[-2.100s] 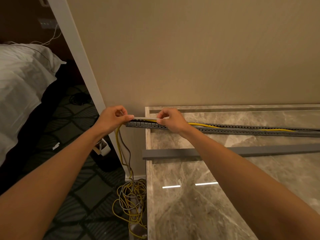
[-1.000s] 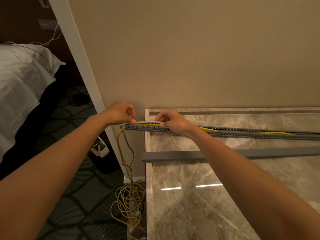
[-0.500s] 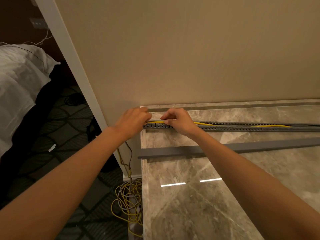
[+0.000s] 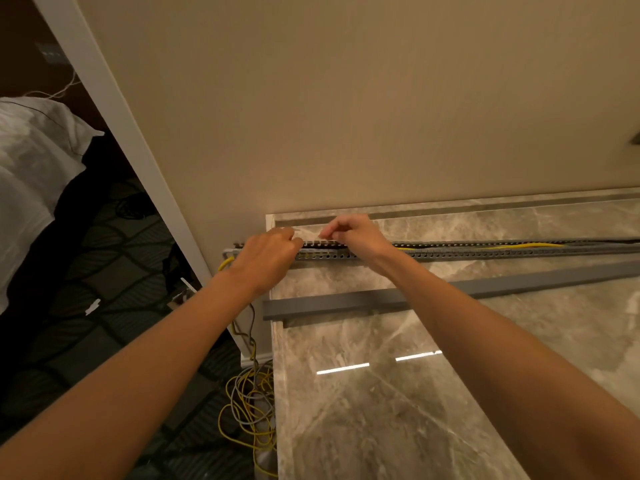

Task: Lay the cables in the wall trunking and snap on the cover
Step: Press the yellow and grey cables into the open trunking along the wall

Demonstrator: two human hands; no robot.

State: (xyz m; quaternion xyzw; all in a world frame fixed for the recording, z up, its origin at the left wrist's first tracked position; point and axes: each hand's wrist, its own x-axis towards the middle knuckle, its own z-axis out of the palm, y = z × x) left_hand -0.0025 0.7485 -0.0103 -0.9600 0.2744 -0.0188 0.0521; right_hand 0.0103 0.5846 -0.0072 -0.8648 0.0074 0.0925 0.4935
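Note:
A grey slotted trunking (image 4: 485, 252) lies along the marble counter (image 4: 398, 410) close to the wall, its left end jutting past the counter edge. A yellow cable (image 4: 540, 244) runs inside it. My left hand (image 4: 266, 258) and my right hand (image 4: 349, 237) sit close together over the trunking's left end, fingers curled. Each pinches a pale grey cable at the channel's top; little of that cable shows between the fingertips. The flat grey cover (image 4: 346, 304) lies loose on the counter, parallel to the trunking and nearer to me.
Yellow and grey cable slack hangs off the trunking's left end into a loose coil (image 4: 252, 403) on the patterned carpet. A white door frame (image 4: 114, 109) slants past the wall corner. A bed with white linen (image 4: 31, 168) stands at far left.
My left hand has moved right, onto the trunking's left end and closer to my right hand. The pale cable stretched between them has dropped into the channel. The view has shifted left.

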